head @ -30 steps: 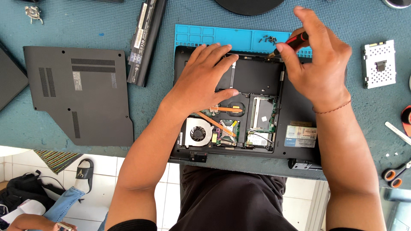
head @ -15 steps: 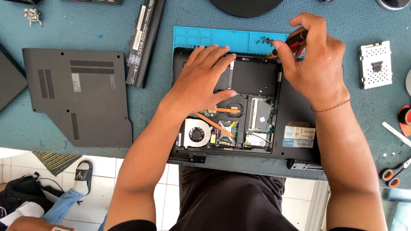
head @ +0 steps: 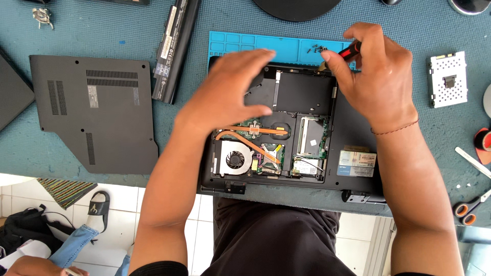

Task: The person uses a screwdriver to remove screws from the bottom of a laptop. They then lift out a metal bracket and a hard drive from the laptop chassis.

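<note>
An opened black laptop (head: 353,128) lies upside down on the teal table, its fan (head: 236,159), copper heat pipes and memory slot exposed. My left hand (head: 232,92) hovers flat over the laptop's upper left part, fingers spread, holding nothing. My right hand (head: 376,76) grips a small red and black screwdriver (head: 349,51) at the laptop's far right corner, its tip at the case edge. Several tiny screws (head: 314,48) lie on the blue mat (head: 245,43) just beyond.
The removed bottom cover (head: 97,110) and a long battery (head: 174,43) lie to the left. A drive caddy (head: 448,79) sits at right, with scissors (head: 468,209) and a tape roll (head: 483,145) near the right edge. A dark round object (head: 296,7) rests beyond the mat.
My left hand has lifted slightly and shifted left off the drive bay. My right hand has stayed at the far corner with the screwdriver.
</note>
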